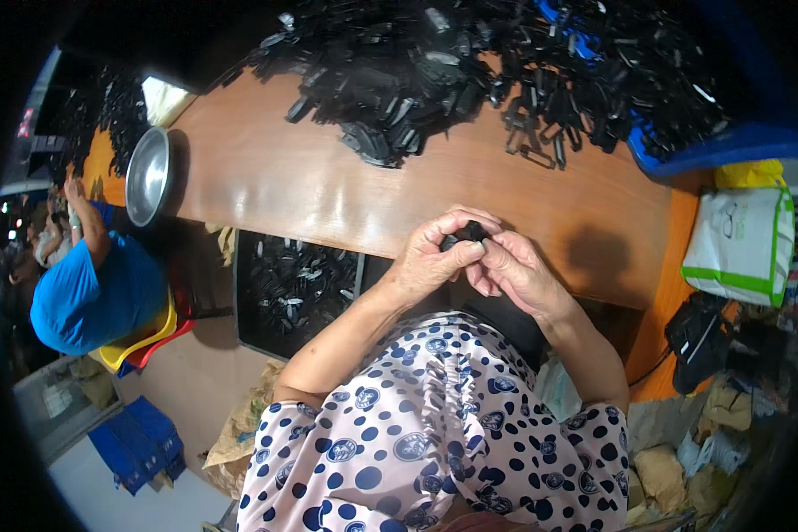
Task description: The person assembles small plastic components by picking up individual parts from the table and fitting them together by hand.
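Close together at the table's near edge, my left hand (430,257) and my right hand (516,270) both have their fingers closed around a small black plastic piece (467,234). Most of the piece is hidden by my fingers, so its full shape does not show. Beyond my hands, a big heap of black plastic pieces (390,80) covers the far part of the brown table (275,168). Some loose elongated pieces (545,115) lie at the heap's near right side. Below the table edge, left of my left forearm, sits a black bin (297,288) holding many similar pieces.
A round metal bowl (148,176) stands at the table's left end. Further left sits a person in a blue shirt (102,288) on stacked coloured chairs (164,332). At right are a blue tray (727,146), a white-and-green bag (738,235) and a black bag (702,337).
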